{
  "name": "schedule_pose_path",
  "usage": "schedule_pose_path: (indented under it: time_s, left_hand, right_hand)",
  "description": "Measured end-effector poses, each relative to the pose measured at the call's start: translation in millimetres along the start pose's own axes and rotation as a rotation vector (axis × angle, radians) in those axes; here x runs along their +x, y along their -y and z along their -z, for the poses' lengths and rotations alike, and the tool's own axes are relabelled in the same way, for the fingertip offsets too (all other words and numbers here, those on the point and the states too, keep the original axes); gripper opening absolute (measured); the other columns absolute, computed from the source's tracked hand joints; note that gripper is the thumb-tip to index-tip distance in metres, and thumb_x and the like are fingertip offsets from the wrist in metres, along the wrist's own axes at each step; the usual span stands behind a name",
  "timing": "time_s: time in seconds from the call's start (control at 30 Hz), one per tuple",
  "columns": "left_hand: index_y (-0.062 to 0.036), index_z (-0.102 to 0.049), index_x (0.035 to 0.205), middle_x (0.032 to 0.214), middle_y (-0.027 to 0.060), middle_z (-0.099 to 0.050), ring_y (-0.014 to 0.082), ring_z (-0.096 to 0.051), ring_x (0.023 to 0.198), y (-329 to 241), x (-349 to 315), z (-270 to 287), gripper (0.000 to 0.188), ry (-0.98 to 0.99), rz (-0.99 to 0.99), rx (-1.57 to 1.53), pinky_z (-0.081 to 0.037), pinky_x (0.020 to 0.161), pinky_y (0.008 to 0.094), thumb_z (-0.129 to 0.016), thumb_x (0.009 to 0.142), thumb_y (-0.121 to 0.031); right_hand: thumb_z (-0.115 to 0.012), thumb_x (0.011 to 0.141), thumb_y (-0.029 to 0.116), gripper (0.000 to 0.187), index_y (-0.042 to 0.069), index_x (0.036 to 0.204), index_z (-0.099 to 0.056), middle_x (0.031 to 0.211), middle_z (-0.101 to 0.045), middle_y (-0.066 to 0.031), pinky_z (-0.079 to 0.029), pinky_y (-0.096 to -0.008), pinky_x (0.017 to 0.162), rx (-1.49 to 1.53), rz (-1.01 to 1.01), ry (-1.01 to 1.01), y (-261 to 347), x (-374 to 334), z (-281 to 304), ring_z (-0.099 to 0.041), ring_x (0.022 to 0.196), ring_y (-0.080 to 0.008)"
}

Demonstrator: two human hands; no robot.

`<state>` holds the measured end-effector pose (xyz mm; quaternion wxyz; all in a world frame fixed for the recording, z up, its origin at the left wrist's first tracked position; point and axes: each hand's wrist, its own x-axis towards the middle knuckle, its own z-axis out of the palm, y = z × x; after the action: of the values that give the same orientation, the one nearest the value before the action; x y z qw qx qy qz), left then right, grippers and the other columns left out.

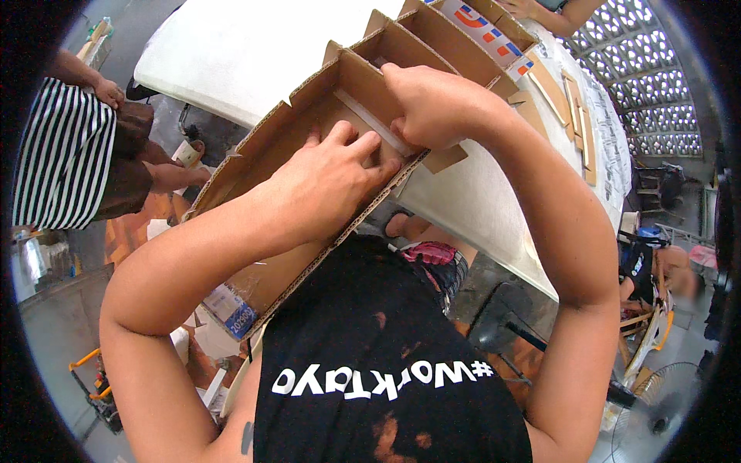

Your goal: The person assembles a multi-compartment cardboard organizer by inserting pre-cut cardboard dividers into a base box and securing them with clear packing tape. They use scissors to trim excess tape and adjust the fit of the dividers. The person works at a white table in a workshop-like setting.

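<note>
A long, shallow brown cardboard box [266, 158] lies slantwise in front of me, its near end against my body and its far part over a white table. Upright cardboard dividers [397, 50] split the far part into compartments. My right hand [432, 108] is closed over the top edge of the nearest divider, thumb on my side. Along that divider's foot runs a pale strip [363, 112], perhaps tape. Inside the box, my left hand [336, 174] presses bent fingers down close to the strip's near end. Its fingertips are partly hidden, so anything they pinch cannot be seen.
The white table [478, 201] extends under and beyond the box, with flat cardboard pieces [567, 108] on its right. A person in a striped garment [65, 154] stands at left; another person's arm [567, 19] reaches in at top right. A fan [664, 401] stands lower right.
</note>
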<state>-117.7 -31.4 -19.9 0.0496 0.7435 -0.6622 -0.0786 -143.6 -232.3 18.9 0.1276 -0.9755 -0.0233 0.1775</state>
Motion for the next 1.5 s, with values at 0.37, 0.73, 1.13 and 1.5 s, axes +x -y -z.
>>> schedule_pose_path:
  time_s: [0.37, 0.73, 1.13, 1.5]
  left_hand:
    - [-0.0115, -0.050, 0.142, 0.125, 0.0158, -0.050, 0.0357, -0.050, 0.112, 0, -3, 1, 0.066, 0.019, 0.006, 0.003, -0.053, 0.092, 0.0442, -0.064, 0.078, -0.007]
    - [-0.0091, -0.050, 0.142, 0.130, 0.0164, -0.049, 0.0361, -0.048, 0.114, -1, -4, 3, 0.068, 0.038, 0.005, 0.018, -0.052, 0.094, 0.0448, -0.064, 0.076, -0.004]
    - [-0.0095, -0.051, 0.141, 0.127, 0.0164, -0.049, 0.0355, -0.049, 0.116, -4, -5, 2, 0.063, 0.025, 0.008, 0.041, -0.052, 0.094, 0.0482, -0.064, 0.079, -0.007]
    - [-0.0079, -0.051, 0.141, 0.124, 0.0151, -0.051, 0.0327, -0.049, 0.117, -4, -6, 2, 0.059, 0.033, -0.008, 0.061, -0.051, 0.093, 0.0510, -0.062, 0.083, -0.011]
  right_hand:
    - [-0.066, 0.080, 0.009, 0.046, -0.009, 0.119, -0.051, 0.110, -0.064, -0.0319, -0.051, -0.0458, 0.092, 0.044, 0.011, -0.018, 2, -1, 3, -0.062, 0.107, -0.0446]
    - [-0.065, 0.077, 0.008, 0.042, -0.006, 0.116, -0.058, 0.104, -0.067, -0.0304, -0.052, -0.0461, 0.088, 0.171, -0.051, -0.184, 7, -11, -8, -0.064, 0.101, -0.0451]
    - [-0.062, 0.077, 0.008, 0.037, -0.005, 0.112, -0.058, 0.099, -0.068, -0.0302, -0.053, -0.0483, 0.086, 0.118, -0.065, -0.222, 14, -16, -6, -0.065, 0.098, -0.0455]
    - [-0.059, 0.079, 0.008, 0.036, -0.006, 0.112, -0.054, 0.100, -0.067, -0.0325, -0.052, -0.0506, 0.087, 0.076, -0.138, -0.208, 20, -15, -10, -0.065, 0.097, -0.0469]
